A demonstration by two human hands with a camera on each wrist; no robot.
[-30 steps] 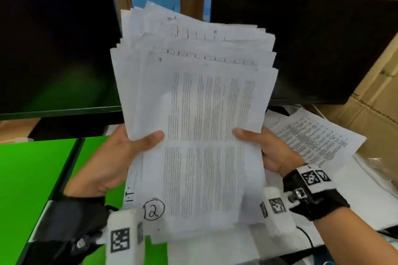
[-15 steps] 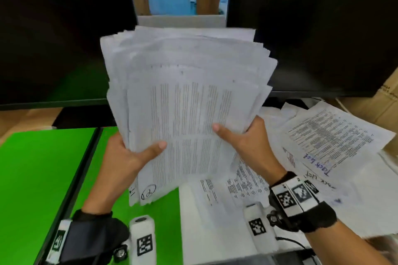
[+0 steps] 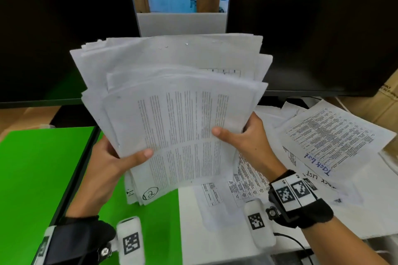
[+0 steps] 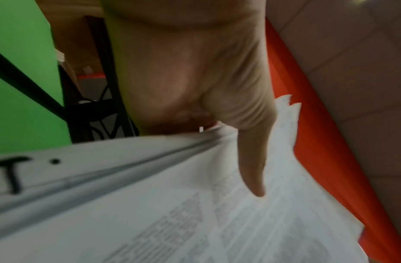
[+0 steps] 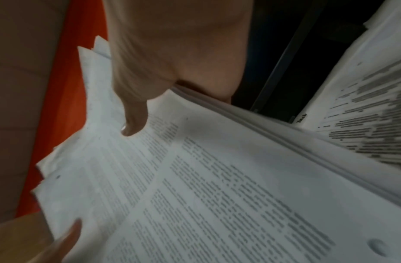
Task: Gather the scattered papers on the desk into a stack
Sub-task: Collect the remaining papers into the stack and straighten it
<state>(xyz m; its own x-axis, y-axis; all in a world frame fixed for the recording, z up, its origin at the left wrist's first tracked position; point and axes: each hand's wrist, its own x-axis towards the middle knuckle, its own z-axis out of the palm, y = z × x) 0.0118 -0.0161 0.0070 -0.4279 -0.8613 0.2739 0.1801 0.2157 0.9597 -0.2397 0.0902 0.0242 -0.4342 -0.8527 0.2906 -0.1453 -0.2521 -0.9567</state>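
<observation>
A thick, uneven bundle of printed papers (image 3: pixel 172 97) stands almost upright above the desk, its sheets fanned at the top. My left hand (image 3: pixel 112 161) grips its left edge, thumb across the front sheet (image 4: pixel 195 222). Gripping the right edge is my right hand (image 3: pixel 243 142), with its thumb lying on the front page (image 5: pixel 217 186). The fingers of both hands are hidden behind the bundle. Loose printed sheets (image 3: pixel 329 135) still lie on the desk at the right, one marked "Task List".
Two dark monitors (image 3: pixel 60 34) (image 3: pixel 312 32) stand just behind the bundle. A green mat (image 3: pixel 38 170) covers the desk at left, and a white desk surface (image 3: pixel 215 239) lies below the hands. A cardboard box (image 3: pixel 385 101) sits at far right.
The bundle has come down from in front of the monitors toward the desk and tilted a little to the left. Both hands keep their grip on its edges.
</observation>
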